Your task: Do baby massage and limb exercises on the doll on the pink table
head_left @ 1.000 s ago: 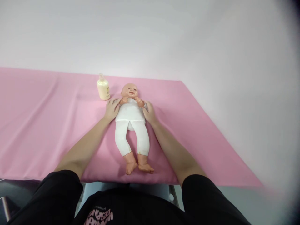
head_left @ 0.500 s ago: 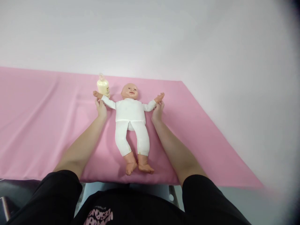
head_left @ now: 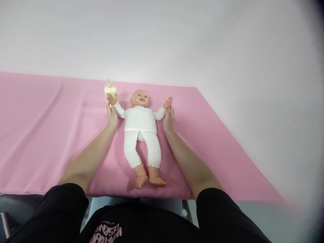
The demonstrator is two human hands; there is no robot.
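While the one baby doll (head_left: 140,126) is lying on its back on the pink sheet (head_left: 45,135), both of the person's hands are working at its wrists. The doll is the landmark here: one doll, two hands, one bottle, one sheet.

The left hand (head_left: 111,116) is sitting just beside the doll's shoulder on the bottle side, its fingers pinching the doll's white-sleeved wrist and holding that arm angled up and outward. The doll's small hand on that side is showing right in front of the cream-coloured pump bottle (head_left: 110,90), which is standing upright just beyond the doll's raised hand, level with its head; whether the two are touching, I cannot tell.

On the doll's other side the right hand (head_left: 168,118) is mirroring it, fingers closed in a pinch around the second wrist, that arm also lifting away from the body with the little palm open.

The doll is wearing a white top and white leggings, and its two bare feet are pointing toward the near edge of the sheet, close together, toes turned to one side. Its head is pointing toward the far edge, face up.

Nearer than the doll's feet, the person's two black sleeves (head_left: 63,216) are filling the bottom of the view.
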